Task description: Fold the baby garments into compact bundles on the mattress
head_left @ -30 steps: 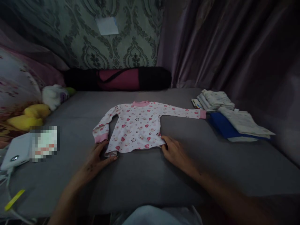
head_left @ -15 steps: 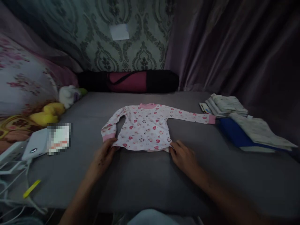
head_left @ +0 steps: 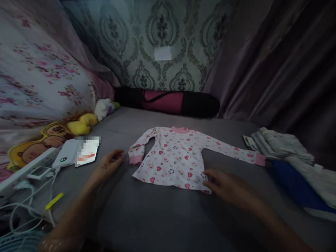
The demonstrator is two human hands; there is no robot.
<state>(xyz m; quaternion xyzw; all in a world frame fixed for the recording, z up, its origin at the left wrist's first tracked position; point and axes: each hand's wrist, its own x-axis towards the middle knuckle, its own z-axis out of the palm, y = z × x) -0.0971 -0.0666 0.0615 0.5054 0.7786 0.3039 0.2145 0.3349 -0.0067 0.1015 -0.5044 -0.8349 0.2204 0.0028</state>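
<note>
A small white long-sleeved shirt with pink hearts, pink collar and pink cuffs lies spread flat on the grey bed surface. My left hand rests on the bed just left of the shirt's bent left sleeve cuff, fingers loosely extended and holding nothing. My right hand lies at the shirt's lower right hem corner, fingers touching the hem edge; it is blurred, and whether it grips the cloth does not show.
Folded light cloths over a blue item lie at right. A black and pink roll bag lies by the wall. At left are yellow plush toys, a white device, cables and a floral pillow.
The view has swung left. My left hand has left the shirt's lower left hem and moved out beside the sleeve cuff. My right hand stays at the lower right hem.
</note>
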